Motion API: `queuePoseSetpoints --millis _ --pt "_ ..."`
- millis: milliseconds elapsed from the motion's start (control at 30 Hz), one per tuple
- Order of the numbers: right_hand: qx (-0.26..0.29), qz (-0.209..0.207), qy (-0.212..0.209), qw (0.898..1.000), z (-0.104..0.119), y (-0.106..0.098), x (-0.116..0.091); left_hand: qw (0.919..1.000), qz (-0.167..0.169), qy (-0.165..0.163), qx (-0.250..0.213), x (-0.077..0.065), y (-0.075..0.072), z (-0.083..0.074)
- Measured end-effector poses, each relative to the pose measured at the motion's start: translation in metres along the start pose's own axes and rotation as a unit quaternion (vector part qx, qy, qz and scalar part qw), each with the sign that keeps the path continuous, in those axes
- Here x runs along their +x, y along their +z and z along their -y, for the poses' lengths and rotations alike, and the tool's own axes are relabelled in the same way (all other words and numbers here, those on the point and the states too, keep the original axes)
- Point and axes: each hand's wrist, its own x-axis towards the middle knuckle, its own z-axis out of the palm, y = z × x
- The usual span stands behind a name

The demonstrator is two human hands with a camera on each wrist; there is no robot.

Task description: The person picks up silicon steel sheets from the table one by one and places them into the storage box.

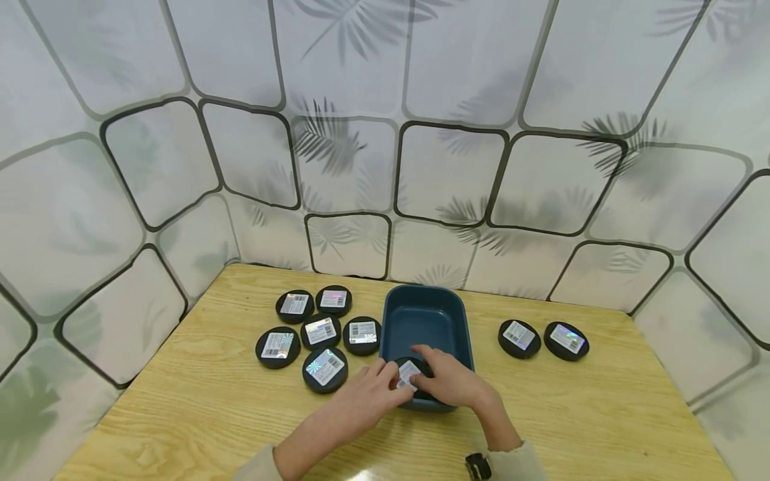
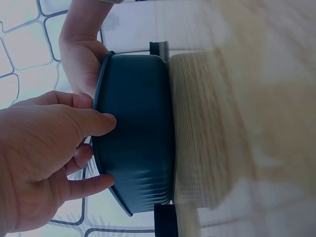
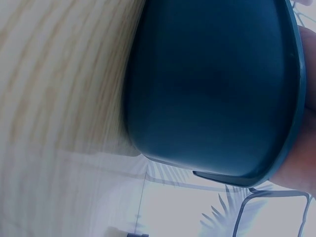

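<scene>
A labelled black disc (image 1: 408,375), its print unreadable, is pinched by the curled left grip (image 1: 368,395) and right grip (image 1: 450,381) at the blue bin's (image 1: 424,327) six-o'clock end; room is left toward twelve.

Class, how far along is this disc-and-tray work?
Done: the blue tray stands on the table. In hand: the left hand and right hand touch a black disc at the tray's near end. Remaining, it seems: six discs on the tray's left, two discs on its right. The hands hide whether others lie beneath.
</scene>
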Motion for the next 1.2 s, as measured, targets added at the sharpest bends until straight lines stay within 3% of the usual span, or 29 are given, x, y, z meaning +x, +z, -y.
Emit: queuePoseSetpoints --millis 367,700,967,1200 --pt "-0.011 -0.016 -0.013 1.0 0.0 -0.004 -0.002 0.9998 -0.012 0.003 0.016 0.001 0.002 0.0" --pt "0.027 -0.044 -0.002 0.999 -0.001 -0.021 -0.012 1.0 0.0 -0.001 0.009 0.0 0.002 0.001" --pt "0.048 -0.101 0.006 0.994 -0.01 -0.044 -0.026 1.0 0.004 -0.006 0.001 0.0 0.002 0.001" --pt "0.02 -0.167 0.035 0.985 -0.023 -0.061 -0.04 1.0 0.002 -0.007 -0.003 0.0 0.003 0.0"
